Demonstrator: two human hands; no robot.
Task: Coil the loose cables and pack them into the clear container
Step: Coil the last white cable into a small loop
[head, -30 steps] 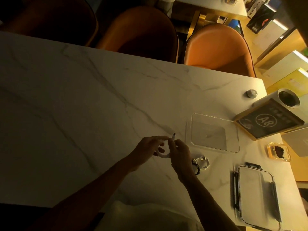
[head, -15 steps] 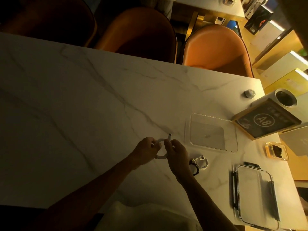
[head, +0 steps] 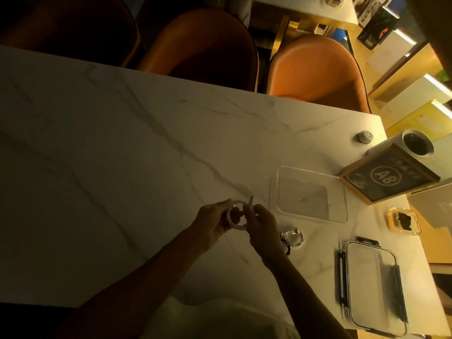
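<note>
Item 1: thin white cable wound into a small round coil (head: 236, 216), held just above the white marble-veined desk (head: 122, 155), near-centre. Left hand (head: 211, 225) grips coil's left side, fingers curled thru & around the ring. Right hand (head: 260, 226) pinches coil's right side; cable's plug end (head: 251, 199) sticks up & far-ward past the right fingertips. Both grips clamped on the coil; coil sits betw. the two hands.

Item 2: clear rectangular plastic container (head: 308, 193), open-topped, on desk just right & slightly far of the hands; apart from coil.

Item 3: small bundle of white & black cables (head: 292, 238), on desk, near side of container, just right of right wrist.

Item 4: clear rectangular lid w/ dark latches (head: 374, 287), flat on desk, near-right corner.

Item 5: dark framed "A8" sign (head: 389, 176), right edge, far of lid.

Item 6: orange upholstered chairs (head: 315, 72), far side of desk.
</note>
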